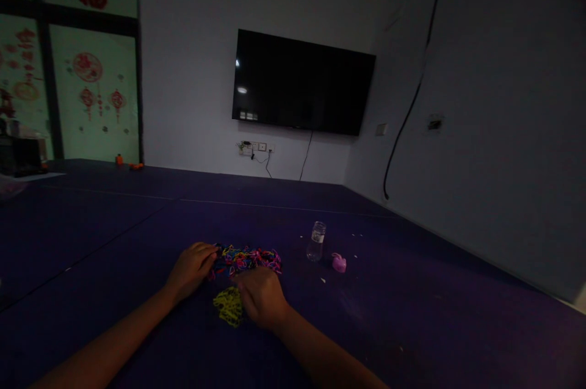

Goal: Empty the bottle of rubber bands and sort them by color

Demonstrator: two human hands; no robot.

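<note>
A multicoloured pile of small rubber bands [249, 256] is spread on the dark blue surface in front of me. My left hand [191, 268] lies at the pile's left end, its fingers stretched out and touching the bands. At the near right side of the pile is my right hand [263, 296], with its fingers bent and the index fingertip at the pile's edge. Whatever those fingers pinch, if anything, is too small to see. Just left of my right thumb, a separate heap of yellow rubber bands [228, 306] sits closer to me.
Right of the pile stands a clear bottle [315, 242], uncapped, with a pink lid-like piece [339, 262] beside it. White scraps dot the purple-blue surface [412, 316]. A television [302, 83] hangs on the far wall. Small orange objects [136, 166] lie at the far left.
</note>
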